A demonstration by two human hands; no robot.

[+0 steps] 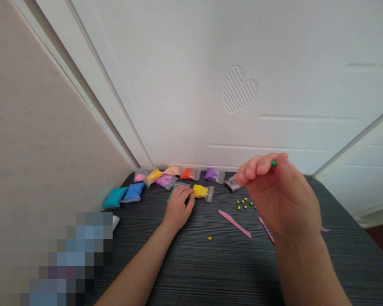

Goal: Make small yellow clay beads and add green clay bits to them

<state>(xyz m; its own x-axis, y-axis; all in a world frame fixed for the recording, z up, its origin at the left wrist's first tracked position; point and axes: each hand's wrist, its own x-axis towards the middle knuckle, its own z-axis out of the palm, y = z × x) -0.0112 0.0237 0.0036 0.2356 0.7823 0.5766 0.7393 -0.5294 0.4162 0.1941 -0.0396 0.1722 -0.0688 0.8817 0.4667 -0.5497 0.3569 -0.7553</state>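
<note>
My right hand is raised on the right, palm toward me. Between its thumb and index finger is a small green clay ball. My left hand rests on a bag of green clay, its fingers curled over it and hiding most of it. Its fingertips come close to a bag of yellow clay. Several tiny green-and-yellow clay pieces lie on the table left of my right hand. A small yellow clay ball sits alone nearer to me.
On the dark table lie a pink plastic knife and a thin pink tool. Bags of purple, orange, blue and teal clay line the back and left. A white panel rises behind.
</note>
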